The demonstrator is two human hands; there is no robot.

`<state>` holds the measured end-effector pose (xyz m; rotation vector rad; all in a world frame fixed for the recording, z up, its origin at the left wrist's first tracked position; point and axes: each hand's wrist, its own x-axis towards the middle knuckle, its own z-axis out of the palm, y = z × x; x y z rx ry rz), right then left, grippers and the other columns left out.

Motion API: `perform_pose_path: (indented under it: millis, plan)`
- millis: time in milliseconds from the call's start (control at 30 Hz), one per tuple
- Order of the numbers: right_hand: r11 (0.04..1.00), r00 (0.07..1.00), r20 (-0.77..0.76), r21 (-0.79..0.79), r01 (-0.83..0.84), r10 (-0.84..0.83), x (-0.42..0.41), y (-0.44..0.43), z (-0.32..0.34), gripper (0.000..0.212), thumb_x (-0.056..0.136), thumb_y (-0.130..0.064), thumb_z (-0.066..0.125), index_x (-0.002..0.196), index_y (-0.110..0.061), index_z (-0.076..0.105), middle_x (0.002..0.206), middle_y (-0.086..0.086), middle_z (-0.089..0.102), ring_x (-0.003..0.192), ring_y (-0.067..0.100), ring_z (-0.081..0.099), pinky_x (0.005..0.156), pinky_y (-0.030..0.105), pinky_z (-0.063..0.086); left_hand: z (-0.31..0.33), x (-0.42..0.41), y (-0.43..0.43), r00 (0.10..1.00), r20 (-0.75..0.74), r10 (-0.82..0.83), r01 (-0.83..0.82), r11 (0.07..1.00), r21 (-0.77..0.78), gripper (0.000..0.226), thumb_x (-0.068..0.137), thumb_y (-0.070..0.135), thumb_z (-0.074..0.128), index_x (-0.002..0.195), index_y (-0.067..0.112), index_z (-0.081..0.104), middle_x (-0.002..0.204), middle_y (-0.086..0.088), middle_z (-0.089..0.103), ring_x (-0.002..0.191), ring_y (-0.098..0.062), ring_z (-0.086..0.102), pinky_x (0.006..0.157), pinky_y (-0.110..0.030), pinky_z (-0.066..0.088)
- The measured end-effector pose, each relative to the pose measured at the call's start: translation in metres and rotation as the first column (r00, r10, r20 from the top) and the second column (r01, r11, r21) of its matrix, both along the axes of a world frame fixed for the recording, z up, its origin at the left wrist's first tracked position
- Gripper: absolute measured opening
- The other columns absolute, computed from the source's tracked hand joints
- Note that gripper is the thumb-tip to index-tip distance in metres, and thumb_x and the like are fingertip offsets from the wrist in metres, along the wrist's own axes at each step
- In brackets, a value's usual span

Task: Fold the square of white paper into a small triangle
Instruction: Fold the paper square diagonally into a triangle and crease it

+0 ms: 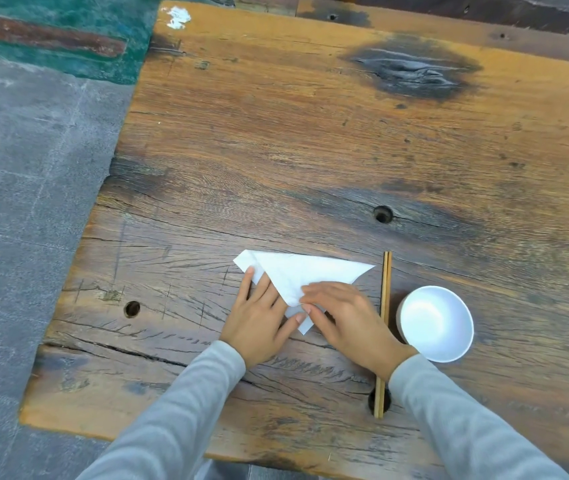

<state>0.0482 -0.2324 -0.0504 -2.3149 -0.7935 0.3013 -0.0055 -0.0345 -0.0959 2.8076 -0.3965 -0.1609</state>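
Grey sleeves point(179, 407) lead in from the bottom edge, both hands flat on the white paper point(305, 273).

Left hand point(259, 323): palm down, fingers spread and extended, pinning the paper's left part to the wooden table point(276, 150); nothing pinched. Right hand point(349, 317): fingers extended and close together, pressing the near flap; can't tell if anything is gripped under it. Paper is already folded into a rough triangle, long point aimed right, lying near the table's front edge. Chopsticks point(386, 271) lie just right of it, partly under the right wrist. White bowl point(437, 323) sits just beyond the chopsticks.
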Motion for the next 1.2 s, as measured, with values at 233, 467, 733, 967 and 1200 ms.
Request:
perform_pose_path:
  millis: [233,467,733,967,1200]
  plan:
    - [0.999,0.997,0.065,-0.030,-0.028,0.030,-0.009,-0.013,-0.011,0.010,0.092,-0.012,0.069,0.100,-0.010,0.076,0.119,0.006,0.071,0.111,0.028,0.064,0.096,0.042,0.052,-0.011,-0.040,0.021,0.990,0.111,0.086,-0.076,0.993,-0.093,0.054,0.101,0.039,0.054,0.145,0.008,0.053,0.156,-0.006,0.047,0.150,-0.026,0.034,0.118,-0.058,0.031]
    - [0.998,0.995,0.095,-0.057,-0.015,0.021,-0.015,-0.017,-0.017,0.010,0.088,-0.010,0.075,0.097,-0.010,0.079,0.116,0.009,0.072,0.108,0.032,0.065,0.090,0.045,0.055,-0.020,-0.043,0.013,0.976,0.201,0.090,-0.053,0.982,-0.183,0.041,0.097,0.029,0.066,0.135,0.012,0.062,0.141,-0.004,0.062,0.142,-0.023,0.047,0.115,-0.055,0.036]
    - [1.000,0.993,0.114,-0.022,-0.020,0.023,-0.026,-0.016,-0.021,0.011,0.084,-0.009,0.079,0.094,-0.014,0.080,0.116,0.008,0.071,0.106,0.033,0.066,0.084,0.044,0.054,-0.021,-0.051,0.013,0.982,0.150,0.114,-0.094,0.986,-0.138,0.052,0.100,0.035,0.057,0.147,0.014,0.052,0.156,-0.009,0.046,0.150,-0.025,0.034,0.120,-0.052,0.031]
    - [1.000,0.992,0.123,-0.015,-0.019,0.021,-0.035,-0.015,-0.023,0.010,0.086,-0.010,0.078,0.096,-0.013,0.079,0.117,0.009,0.071,0.106,0.035,0.065,0.085,0.045,0.054,-0.022,-0.053,0.014,0.986,0.107,0.129,-0.116,0.986,-0.118,0.062,0.100,0.040,0.056,0.154,0.011,0.041,0.159,-0.002,0.042,0.152,-0.018,0.029,0.120,-0.052,0.030]
    - [0.999,0.989,0.142,-0.042,-0.024,0.030,-0.038,-0.018,-0.028,0.009,0.088,-0.013,0.075,0.097,-0.013,0.079,0.119,0.009,0.070,0.109,0.034,0.064,0.087,0.045,0.053,-0.024,-0.055,0.014,0.985,0.134,0.106,-0.093,0.991,-0.096,0.059,0.100,0.036,0.058,0.154,0.019,0.043,0.157,-0.006,0.046,0.152,-0.023,0.032,0.120,-0.053,0.029]
